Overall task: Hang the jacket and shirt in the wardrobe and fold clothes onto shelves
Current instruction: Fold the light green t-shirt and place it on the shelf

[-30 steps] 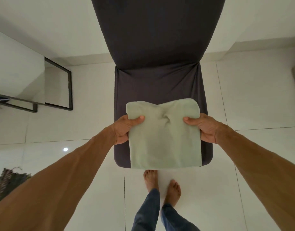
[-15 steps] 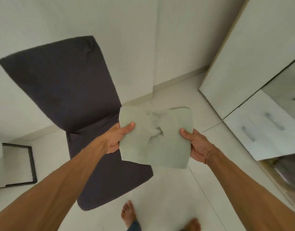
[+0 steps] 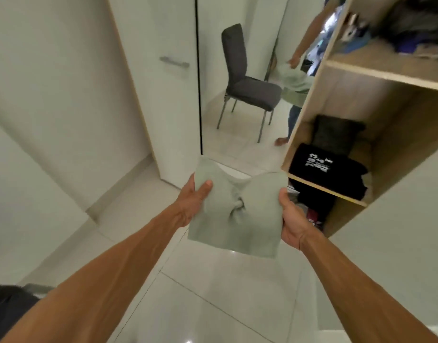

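Observation:
A folded pale green garment (image 3: 235, 214) hangs in the air between my hands, creased in the middle. My left hand (image 3: 192, 199) grips its left edge with the thumb on top. My right hand (image 3: 291, 219) grips its right edge. Just to the right of it stands the open wooden wardrobe (image 3: 376, 73) with shelves. A folded black shirt with white print (image 3: 329, 169) lies on the middle shelf, a dark folded item (image 3: 336, 132) behind it. The garment is in front of the shelf's front corner, outside the wardrobe.
A mirrored door (image 3: 237, 70) ahead reflects the grey chair (image 3: 247, 80) and me. A white door with a metal handle (image 3: 174, 62) stands to the left. More clothes lie on the upper shelf (image 3: 411, 45) and the compartment below. Glossy white floor tiles are underfoot.
I lifted the green garment off the grey chair and turned right with it. The chair has left direct view; the wardrobe shelves and mirror are now ahead.

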